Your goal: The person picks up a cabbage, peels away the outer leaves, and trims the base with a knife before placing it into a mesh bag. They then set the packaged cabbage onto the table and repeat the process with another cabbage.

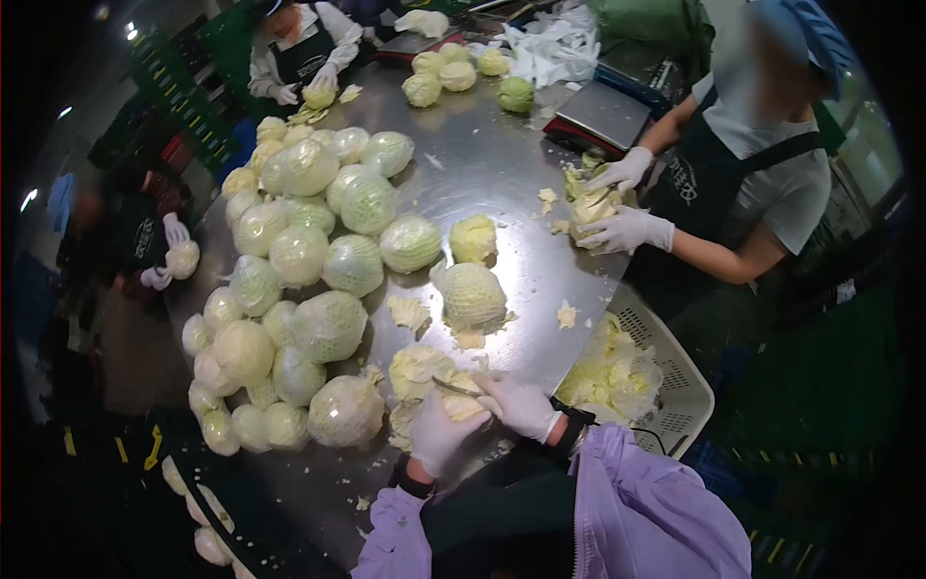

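Right hand (521, 405) grips knife (453, 389); left hand (436, 434) clasps cabbage (417, 367). Blade close to left hand: slip could cut it.

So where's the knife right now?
Head view, low centre: the thin metal knife is held in the white-gloved right hand, its blade across the pale green cabbage gripped by the left hand, at the edge of the steel table.

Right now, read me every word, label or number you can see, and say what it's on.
Nothing can be read for certain.
Right co-worker's apron: pale print, too blurred to read.
Far co-worker's apron: pale print, too blurred.
Left co-worker's apron: pale print, too blurred.
The knife and cabbage show no text.
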